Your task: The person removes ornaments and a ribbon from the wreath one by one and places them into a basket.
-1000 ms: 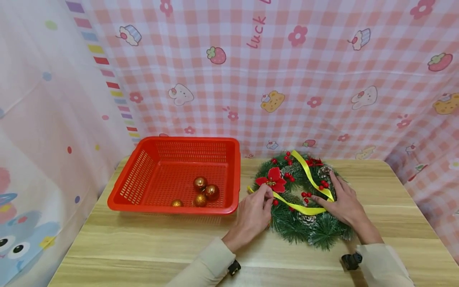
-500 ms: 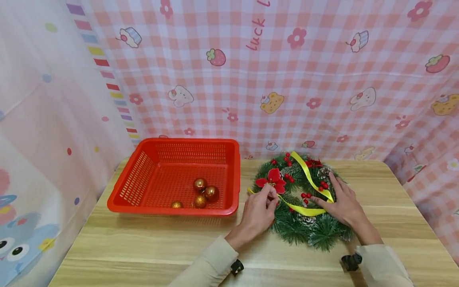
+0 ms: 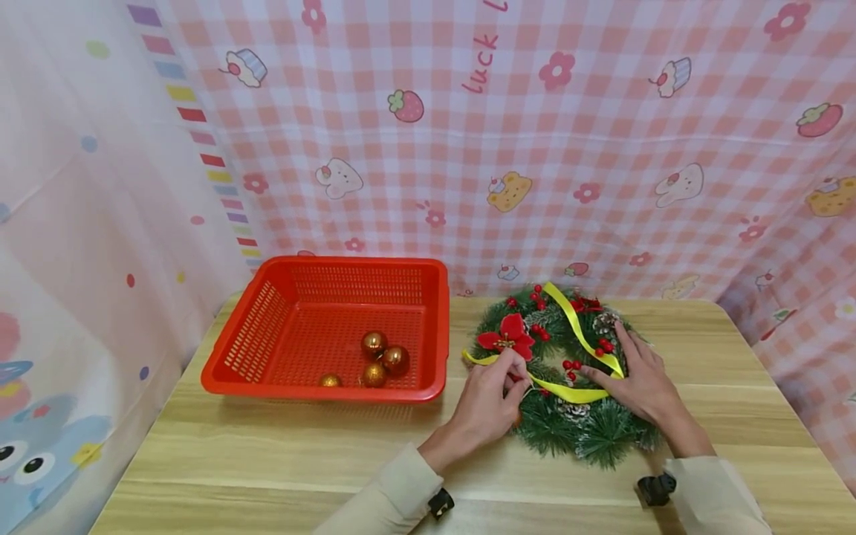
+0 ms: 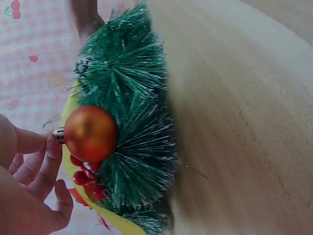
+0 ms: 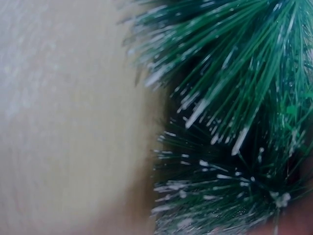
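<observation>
The green wreath [image 3: 550,432] lies flat on the table, trimmed with red berries, pinecones and a red poinsettia [image 3: 510,334]. A yellow ribbon [image 3: 576,396] runs loosely over it. In the left wrist view, my left hand [image 4: 34,178] pinches the loop at the silver cap of a copper-orange Christmas ball [image 4: 92,133]. In the head view that hand [image 3: 491,401] is over the wreath's near left side and hides most of the ball. My right hand [image 3: 643,383] rests on the wreath's right side, fingers spread, thumb near the ribbon and berries.
To the left stands a red plastic basket [image 3: 324,392] with several gold-brown balls [image 3: 396,360] near its front right corner. Wooden tabletop [image 3: 267,461] extends in front. A pink checked curtain [image 3: 428,171] hangs behind the table.
My left hand has shifted slightly right and toward the near side, away from the poinsettia, still pinching the ball's loop. The right hand keeps its place on the wreath.
</observation>
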The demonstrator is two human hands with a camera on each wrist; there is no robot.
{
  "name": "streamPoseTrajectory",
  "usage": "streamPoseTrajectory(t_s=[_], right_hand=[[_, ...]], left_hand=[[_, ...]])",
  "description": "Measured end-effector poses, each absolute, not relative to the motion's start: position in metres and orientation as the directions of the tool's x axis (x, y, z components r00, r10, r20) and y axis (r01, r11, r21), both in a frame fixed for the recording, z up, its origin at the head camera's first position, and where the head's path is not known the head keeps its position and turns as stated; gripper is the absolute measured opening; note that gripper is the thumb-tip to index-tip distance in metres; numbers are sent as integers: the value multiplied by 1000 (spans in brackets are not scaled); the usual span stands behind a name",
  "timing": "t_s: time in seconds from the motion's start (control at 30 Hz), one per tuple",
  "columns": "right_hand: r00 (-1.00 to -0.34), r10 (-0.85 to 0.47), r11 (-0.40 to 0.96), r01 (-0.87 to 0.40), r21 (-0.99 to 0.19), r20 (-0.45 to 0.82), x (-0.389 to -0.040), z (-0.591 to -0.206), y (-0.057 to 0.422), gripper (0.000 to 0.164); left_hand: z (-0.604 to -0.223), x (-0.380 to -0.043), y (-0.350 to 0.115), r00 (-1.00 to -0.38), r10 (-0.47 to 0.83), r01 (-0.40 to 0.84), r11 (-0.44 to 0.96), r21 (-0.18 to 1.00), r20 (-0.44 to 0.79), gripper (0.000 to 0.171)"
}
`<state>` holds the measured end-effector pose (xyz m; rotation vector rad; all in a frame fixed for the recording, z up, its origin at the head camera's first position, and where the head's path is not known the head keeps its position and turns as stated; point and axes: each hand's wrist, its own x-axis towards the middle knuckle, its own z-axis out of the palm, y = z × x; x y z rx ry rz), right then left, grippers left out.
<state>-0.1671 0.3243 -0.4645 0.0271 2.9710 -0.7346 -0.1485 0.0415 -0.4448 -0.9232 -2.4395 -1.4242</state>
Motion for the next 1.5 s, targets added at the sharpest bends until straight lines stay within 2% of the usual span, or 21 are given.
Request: streamPoseTrajectory(t_s=[0.37, 0.73, 0.9, 1.1, 1.23, 1.5], right_hand=[[-996, -1, 883, 39, -468, -85, -165, -464, 327, 108], [-996, -2, 880, 41, -472, -90, -164, -465, 331, 108], [-996, 2, 884, 44, -466, -91, -164, -465, 331, 108], [-996, -2, 887, 38, -460, -87, -164, -466, 331, 108], [-996, -6, 888, 35, -459, -88, -165, -466, 331, 108], [-996, -8, 887, 37, -461, -94, -165, -466, 330, 108]], left_hand=[[-418, -139, 34, -813, 421, 544, 306, 781, 402, 13], [-385, -145, 8, -816, 370, 540, 213, 814, 445, 12], [-374, -153, -14, -836, 282, 534, 227, 814, 470, 13], [-371, -167, -46, -822, 161, 570, 270, 776, 547, 14], [-375, -174, -65, -827, 93, 551, 328, 767, 554, 13], [-391, -177, -86, -855, 73, 493, 423, 760, 514, 14]])
